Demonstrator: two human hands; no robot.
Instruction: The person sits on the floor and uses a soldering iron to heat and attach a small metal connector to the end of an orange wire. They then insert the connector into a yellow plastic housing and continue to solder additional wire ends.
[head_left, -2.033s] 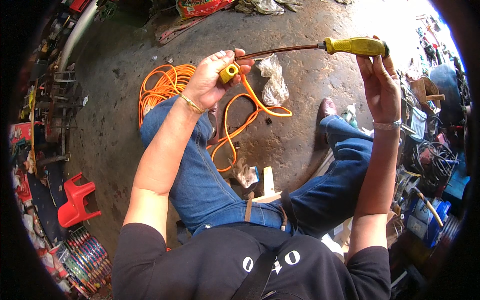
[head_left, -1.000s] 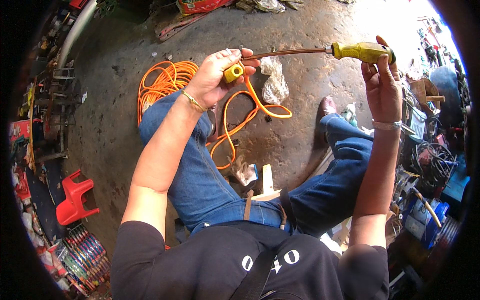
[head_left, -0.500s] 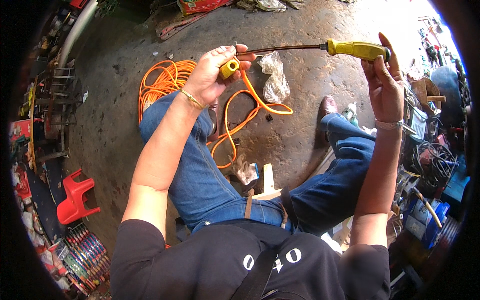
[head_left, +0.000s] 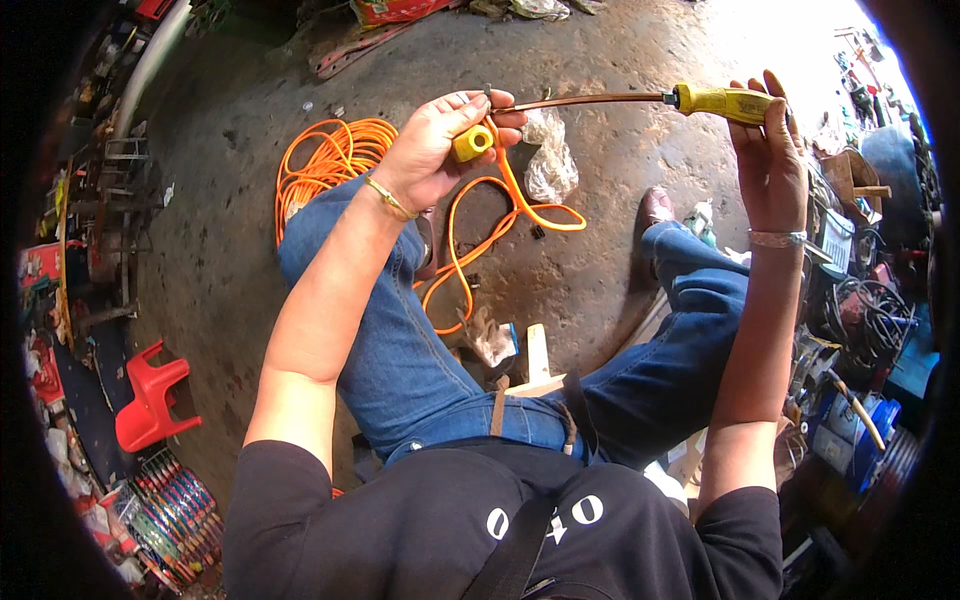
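Note:
A long screwdriver with a yellow handle and thin dark shaft lies roughly level in front of me. My right hand is closed on the butt of its handle with the fingertips. At the other end, the shaft's tip meets the fingers of my left hand. That hand is closed around a yellow cord connector with a round hole in its end. From beneath the fingers an orange cord runs down to the floor. A small dark piece stands at the left fingertips, too small to name.
A coil of orange cord lies beyond my left knee. Crumpled clear plastic is on the concrete floor ahead. A red stool stands at the left. Tools and cables crowd the right side. Between my legs are gloves.
Both hands and the screwdriver have shifted slightly to the right. My right fingers have changed their hold on the handle, now lying more along its end.

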